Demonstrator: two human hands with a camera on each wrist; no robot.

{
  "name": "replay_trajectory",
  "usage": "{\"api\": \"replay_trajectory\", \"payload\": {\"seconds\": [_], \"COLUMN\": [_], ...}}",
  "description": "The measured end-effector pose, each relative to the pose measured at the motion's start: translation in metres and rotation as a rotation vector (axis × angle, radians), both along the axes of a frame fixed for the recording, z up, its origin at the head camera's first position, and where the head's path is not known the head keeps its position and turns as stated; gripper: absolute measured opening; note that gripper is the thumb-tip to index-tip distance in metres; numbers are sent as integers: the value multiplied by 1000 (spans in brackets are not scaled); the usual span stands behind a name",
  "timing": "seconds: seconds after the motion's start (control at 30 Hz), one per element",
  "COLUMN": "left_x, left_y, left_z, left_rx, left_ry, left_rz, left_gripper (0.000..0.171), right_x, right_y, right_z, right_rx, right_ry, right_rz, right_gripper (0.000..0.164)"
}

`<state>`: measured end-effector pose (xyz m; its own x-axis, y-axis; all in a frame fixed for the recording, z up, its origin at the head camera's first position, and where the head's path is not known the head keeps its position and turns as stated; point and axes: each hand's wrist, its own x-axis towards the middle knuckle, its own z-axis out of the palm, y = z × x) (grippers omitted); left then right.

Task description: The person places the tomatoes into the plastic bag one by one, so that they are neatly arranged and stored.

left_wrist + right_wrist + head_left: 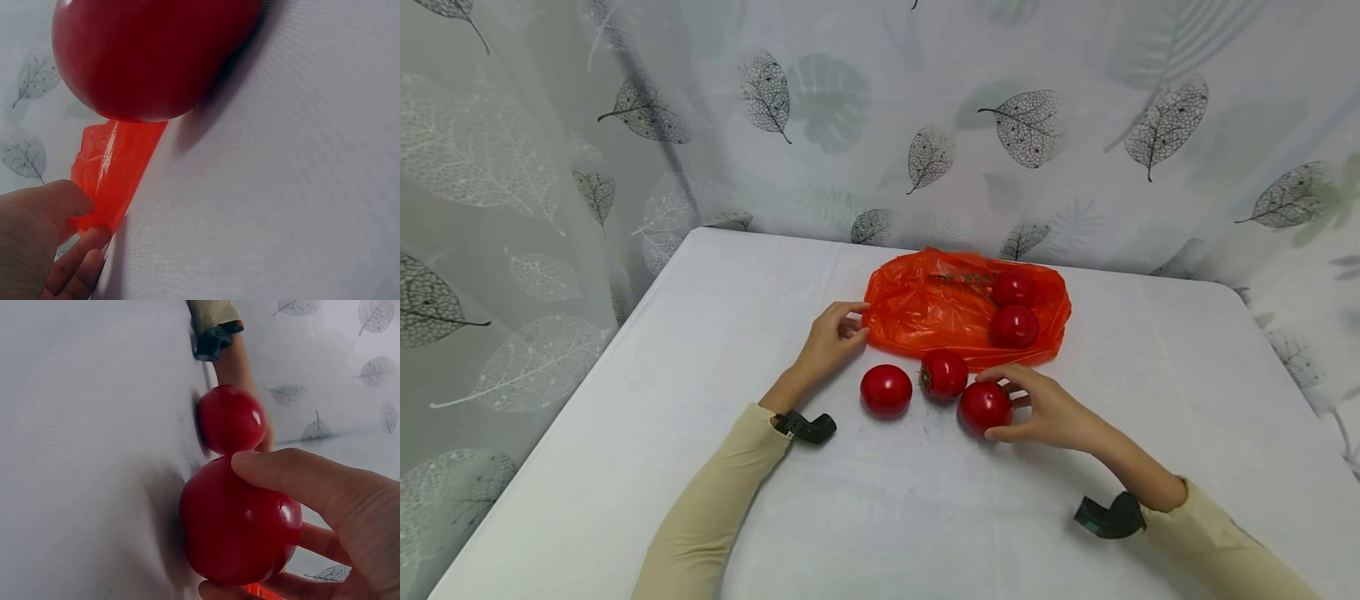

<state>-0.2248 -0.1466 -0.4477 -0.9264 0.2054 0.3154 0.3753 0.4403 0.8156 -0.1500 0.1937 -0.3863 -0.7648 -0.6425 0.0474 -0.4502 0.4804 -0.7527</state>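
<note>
An orange-red plastic bag (pixel 917 304) lies spread on the table, with two tomatoes, one farther back (pixel 1013 287) and one nearer (pixel 1014 326), at its right part. My left hand (pixel 831 340) pinches the bag's left edge between thumb and fingers, as the left wrist view shows at the bag's end (pixel 106 181). In front of the bag sit three more tomatoes: a left one (pixel 886 391), a middle one with a green stem (pixel 943 374) and a right one (pixel 984 408). My right hand (pixel 1051 410) grips this right tomato, thumb and fingers curved round its sides (pixel 240 519).
A white cloth covers the table (pixel 880 517), whose far edge meets a leaf-patterned curtain (pixel 842 125). Black wrist cameras, one on the left wrist (pixel 808 427) and one on the right (pixel 1112 517), stick out near the tabletop.
</note>
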Motion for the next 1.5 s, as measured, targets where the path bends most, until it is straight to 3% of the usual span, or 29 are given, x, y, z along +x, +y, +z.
{"api": "replay_trajectory", "payload": {"seconds": [0.57,1.5], "left_x": [0,0], "left_y": [-2,-1], "left_z": [-1,0], "left_rx": [-10,-1], "left_ry": [-8,-8], "left_rz": [6,-2], "left_gripper": [40,40], "right_x": [0,-11], "right_y": [3,6], "right_z": [10,31], "right_rx": [-75,-134], "right_ry": [96,117], "right_rz": [-44,-206], "right_gripper": [58,61]}}
